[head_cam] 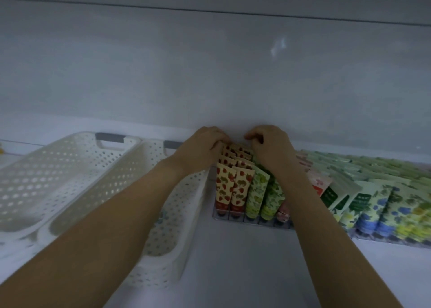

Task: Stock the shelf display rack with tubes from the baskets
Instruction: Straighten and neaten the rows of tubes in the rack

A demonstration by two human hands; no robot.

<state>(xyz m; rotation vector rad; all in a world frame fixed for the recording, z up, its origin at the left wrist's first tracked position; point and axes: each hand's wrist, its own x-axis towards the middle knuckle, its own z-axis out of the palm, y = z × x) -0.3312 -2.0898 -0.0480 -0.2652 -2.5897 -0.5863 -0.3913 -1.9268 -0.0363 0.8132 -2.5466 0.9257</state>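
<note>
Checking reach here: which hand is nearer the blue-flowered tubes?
Right. The right hand sits left of and behind the blue-flowered tubes; the left hand is farther left, at the strawberry tubes.

1. A smooth, pale grey-white back wall (210, 74) fills the upper half of the view, plain and slightly glossy.
2. Near the top, a thin dark seam (210, 10) crosses the wall from side to side, sloping a little down to the right, with a lighter band above it.
3. A faint, smeared glint (277, 47) of reflected light sits on the wall, right of centre.
4. Below, the wall meets a white shelf (245, 261), matte and flat.
5. The light is dim and even, with a cool bluish cast; shadows are soft.
</note>
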